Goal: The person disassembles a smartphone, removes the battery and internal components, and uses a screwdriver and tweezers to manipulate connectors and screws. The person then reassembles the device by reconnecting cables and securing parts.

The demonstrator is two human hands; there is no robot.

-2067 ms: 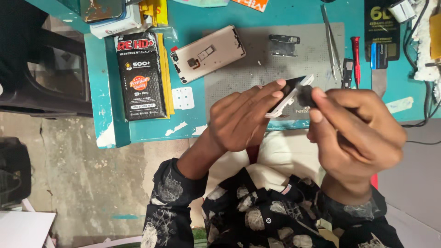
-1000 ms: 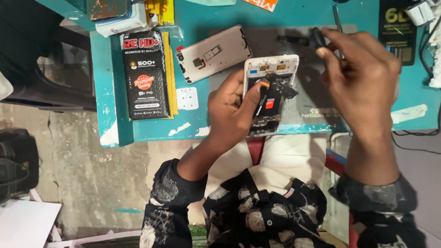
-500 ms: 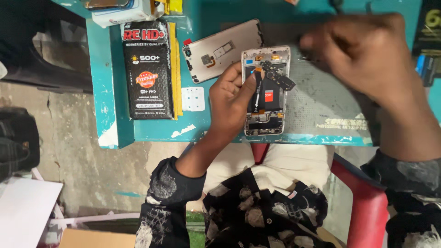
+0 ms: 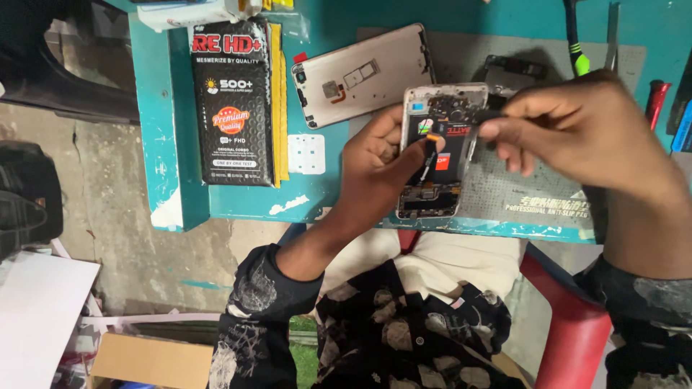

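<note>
Item: opened phone [image 4: 438,155], flat on grey mat [image 4: 548,180] at worktop's [image 4: 173,144] near edge. My left hand [image 4: 378,162] steadies it; right hand [image 4: 577,126] pinches a small dark part above it. Risk: part slips, flex tears.

A single head-worn view looks almost straight down from above the person's lap, close over the work. The teal tabletop [image 4: 317,180] fills the upper half, its near edge crossing mid-frame, its far side toward 12 o'clock. The person's torso sits at 6 o'clock, the floor [image 4: 94,194] at 9 o'clock. Both hands reach in from below, near the lens: left hand [image 4: 378,162] centre, right hand [image 4: 584,126] at 2 o'clock.
</note>
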